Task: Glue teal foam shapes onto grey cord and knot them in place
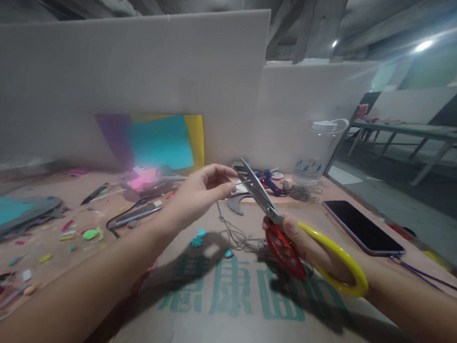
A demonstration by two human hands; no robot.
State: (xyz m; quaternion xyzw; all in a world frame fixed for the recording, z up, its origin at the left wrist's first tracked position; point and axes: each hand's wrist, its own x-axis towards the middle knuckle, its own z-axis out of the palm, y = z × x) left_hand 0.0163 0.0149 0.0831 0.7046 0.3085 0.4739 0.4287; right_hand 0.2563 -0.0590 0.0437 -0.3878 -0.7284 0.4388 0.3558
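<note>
My right hand [303,238] is wrapped round a pair of scissors [259,192] with one red and one yellow handle, its blades pointing up and away to the left. Thumb and fingertips of my left hand [206,191] are pinched on a thin grey cord, a short piece of which shows near the blades. More of that cord [238,237] hangs below the hand and lies in loose loops on the table. Small turquoise flower-like pieces [198,237] and a small dark-and-turquoise bit [228,253] lie beneath my hands.
A phone [362,227] with a strap lies right of my hand. Behind stand a clear water jug [310,158] and a blue glue gun [268,182]. Coloured sheets [161,141] lean on the white partition [141,71]. Colourful scraps [91,234] and a grey utility knife [139,214] lie left.
</note>
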